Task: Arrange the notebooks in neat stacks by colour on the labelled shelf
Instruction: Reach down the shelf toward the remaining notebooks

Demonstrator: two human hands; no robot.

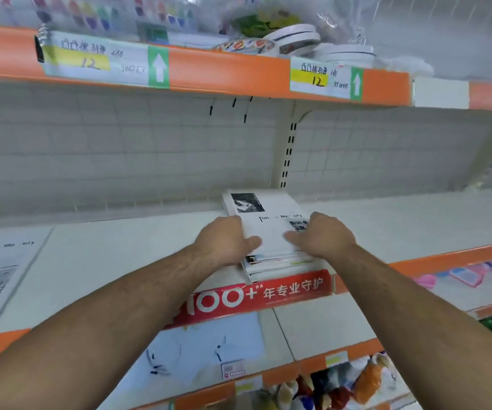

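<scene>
White shelf [126,250]: notebook stack [271,232] between left hand [224,244] and right hand [323,236].

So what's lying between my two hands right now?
Only the white top cover of the notebook stack, which the left hand and right hand grip from either side, thumbs on top. Seen in the head view.

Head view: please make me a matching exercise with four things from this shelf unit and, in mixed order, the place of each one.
Things
1. stack of white notebooks
2. red banner
3. tape rolls
4. pale blue notebook

Places
A. on the top shelf
B. on the lower shelf, under the banner
C. on the middle shelf, held between the left hand and the right hand
D. along the front edge of the middle shelf

Pairs: 1-C, 2-D, 3-A, 4-B
</scene>
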